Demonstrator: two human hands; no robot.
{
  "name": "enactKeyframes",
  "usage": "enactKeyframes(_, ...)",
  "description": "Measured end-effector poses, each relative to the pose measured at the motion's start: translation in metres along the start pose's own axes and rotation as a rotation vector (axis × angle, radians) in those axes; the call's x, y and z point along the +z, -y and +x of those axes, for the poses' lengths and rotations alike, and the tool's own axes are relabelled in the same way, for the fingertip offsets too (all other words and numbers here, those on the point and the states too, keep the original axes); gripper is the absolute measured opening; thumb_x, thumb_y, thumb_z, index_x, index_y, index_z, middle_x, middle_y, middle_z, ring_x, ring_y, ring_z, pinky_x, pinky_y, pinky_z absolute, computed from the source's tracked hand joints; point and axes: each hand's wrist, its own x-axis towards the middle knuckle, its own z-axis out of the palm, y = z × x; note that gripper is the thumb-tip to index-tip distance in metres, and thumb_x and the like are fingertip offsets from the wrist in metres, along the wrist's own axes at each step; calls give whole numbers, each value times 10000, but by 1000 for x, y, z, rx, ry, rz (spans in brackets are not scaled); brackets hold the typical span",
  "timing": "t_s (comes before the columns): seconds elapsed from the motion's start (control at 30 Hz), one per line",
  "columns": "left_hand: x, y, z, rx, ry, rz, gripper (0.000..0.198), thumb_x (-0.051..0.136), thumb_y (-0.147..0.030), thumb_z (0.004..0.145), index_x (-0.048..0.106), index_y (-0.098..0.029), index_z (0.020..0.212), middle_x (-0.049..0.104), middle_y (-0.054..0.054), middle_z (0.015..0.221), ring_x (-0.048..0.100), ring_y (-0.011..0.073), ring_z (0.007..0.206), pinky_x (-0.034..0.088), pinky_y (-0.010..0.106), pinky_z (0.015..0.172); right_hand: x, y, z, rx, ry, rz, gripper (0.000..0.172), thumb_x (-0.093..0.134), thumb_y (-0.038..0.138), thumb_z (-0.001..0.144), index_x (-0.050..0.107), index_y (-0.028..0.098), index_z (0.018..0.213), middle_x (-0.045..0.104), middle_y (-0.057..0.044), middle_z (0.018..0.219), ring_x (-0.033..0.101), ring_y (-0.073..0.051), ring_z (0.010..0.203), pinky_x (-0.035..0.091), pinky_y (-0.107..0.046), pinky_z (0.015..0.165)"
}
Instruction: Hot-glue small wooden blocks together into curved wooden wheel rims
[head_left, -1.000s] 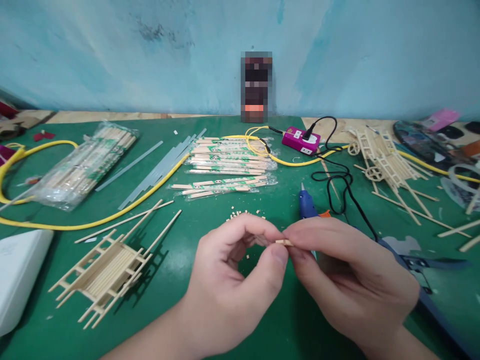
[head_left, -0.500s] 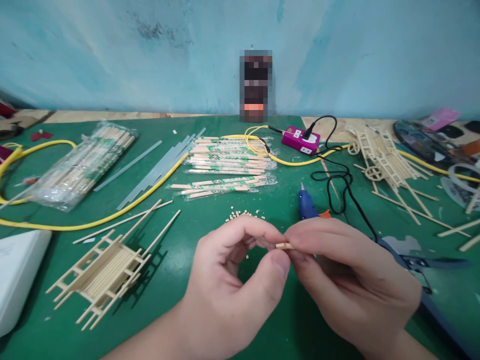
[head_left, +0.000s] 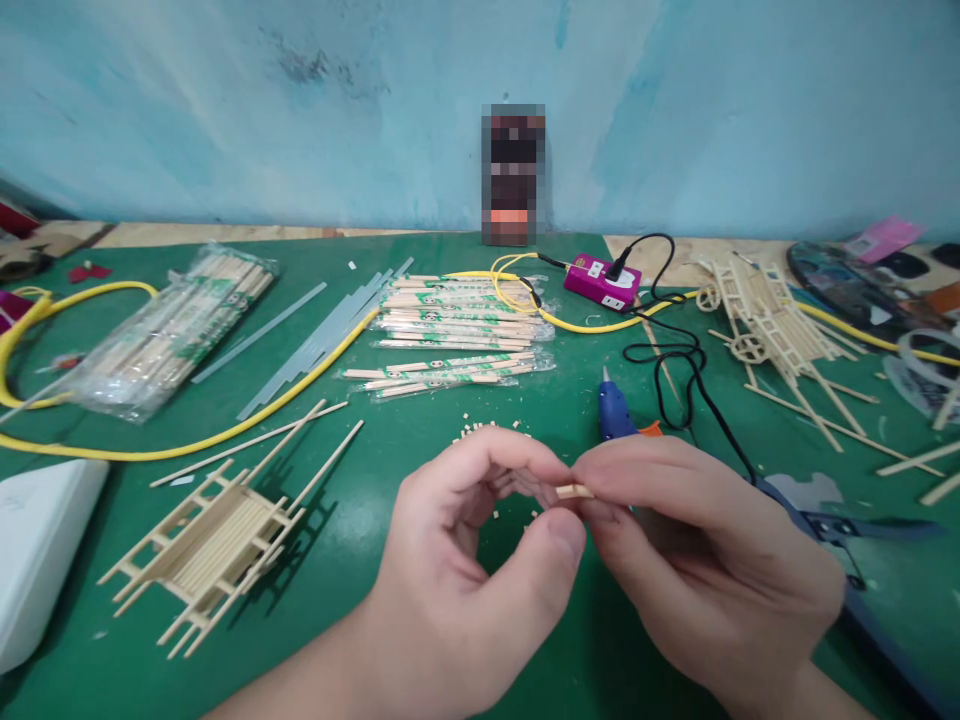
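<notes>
At the centre of the view, above the green cutting mat (head_left: 900, 590), both hands meet at the fingertips. The right hand (head_left: 697, 545) pinches a short wooden piece (head_left: 574, 491) between thumb and forefinger, the piece lying crosswise and showing just beyond the fingertips. The left hand (head_left: 465, 570) curls into a loose ring, its forefinger reaching the piece's left end; whether it also grips the piece cannot be told. Just beyond the hands lies a scatter of small wooden cubes (head_left: 487, 428), with a few more seen through the ring of the left hand. Immediately beyond the right hand rests a blue glue gun (head_left: 615, 412), its black cord (head_left: 664, 352) running back to a pink power socket (head_left: 600, 280). To the right, blue-handled scissors (head_left: 840, 525) lie near the right hand. To the left lies a ladder-like stick frame (head_left: 210, 550); a second stick frame with small wheels (head_left: 772, 325) stands farther right. Farther out lie wrapped chopstick bundles (head_left: 457, 325), a bagged chopstick pack (head_left: 172, 330), glue sticks (head_left: 322, 340) and a yellow cable (head_left: 225, 430).
</notes>
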Motion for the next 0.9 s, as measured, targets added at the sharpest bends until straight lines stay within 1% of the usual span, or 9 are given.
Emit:
enactKeyframes(0.2, -3, -1, -4, -81, 34, -103, 217, 743, -201, 975, 559, -223, 862, 740, 13, 890, 669, 136, 807, 581, 231, 750, 1, 2, -1, 26, 3, 29, 406, 753, -55, 887, 810, 242, 1157, 850, -7, 929, 808, -172, 794, 685, -312, 737)
enactKeyframes(0.3, -4, -1, -5, -107, 65, -126, 173, 737, -186, 958, 572, -237, 950, 728, 4, 862, 653, 157, 784, 572, 273, 734, 1, 3, -1, 32, 11, 42, 409, 728, -67, 894, 797, 238, 1157, 844, -1, 915, 805, -162, 803, 674, -300, 744)
enactKeyframes(0.4, -4, 0, -4, -152, 25, -127, 184, 735, -159, 940, 606, -249, 1037, 697, -28, 759, 658, 165, 743, 546, 262, 676, 0, 3, -1, 42, 6, 35, 404, 726, -69, 892, 794, 237, 1147, 835, -1, 916, 801, -156, 791, 667, -296, 740)
enactKeyframes(0.5, -4, 3, -3, -191, 0, -96, 144, 709, -166, 951, 596, -240, 902, 667, -34, 665, 600, 143, 644, 462, 229, 578, 1, 3, -2, 49, -5, 23, 411, 727, -66, 894, 795, 249, 1149, 832, -1, 920, 795, -164, 782, 666, -316, 731)
enactKeyframes(0.63, -4, 8, -4, -195, 17, -57, 438, 666, -212, 990, 389, -239, 651, 523, -32, 518, 614, 164, 576, 474, 271, 576, 1, 2, -3, 51, -15, 24, 409, 735, -77, 880, 793, 230, 1144, 822, 6, 943, 793, -141, 805, 661, -293, 772)
enactKeyframes(0.7, -5, 10, -6, -163, 28, -19, 518, 629, -224, 1029, 352, -232, 591, 493, -15, 507, 626, 182, 585, 486, 305, 596, 2, 2, -4, 50, -18, 32, 408, 732, -78, 879, 793, 226, 1145, 819, 12, 947, 792, -134, 813, 656, -284, 777)
enactKeyframes(0.77, -7, 11, -6, -81, -10, 37, 515, 570, -212, 1072, 440, -217, 574, 587, 22, 594, 624, 189, 630, 487, 338, 624, 2, 3, -4, 58, -30, 34, 410, 728, -79, 882, 796, 228, 1145, 818, 15, 949, 787, -134, 812, 655, -288, 771)
enactKeyframes(0.83, -8, 13, -5, 43, -123, 99, 496, 484, -186, 1109, 550, -213, 618, 643, 43, 718, 610, 195, 692, 473, 354, 637, 3, 3, -4, 70, -59, 18, 411, 730, -82, 880, 800, 228, 1141, 818, 18, 947, 777, -133, 807, 651, -286, 750)
enactKeyframes(0.9, -9, 15, -1, 207, -253, 164, 448, 458, -142, 1103, 595, -220, 684, 614, 37, 769, 588, 200, 742, 454, 353, 639, 4, 3, -5, 84, -103, -11, 410, 737, -85, 874, 806, 225, 1133, 820, 24, 950, 768, -124, 809, 645, -266, 728)
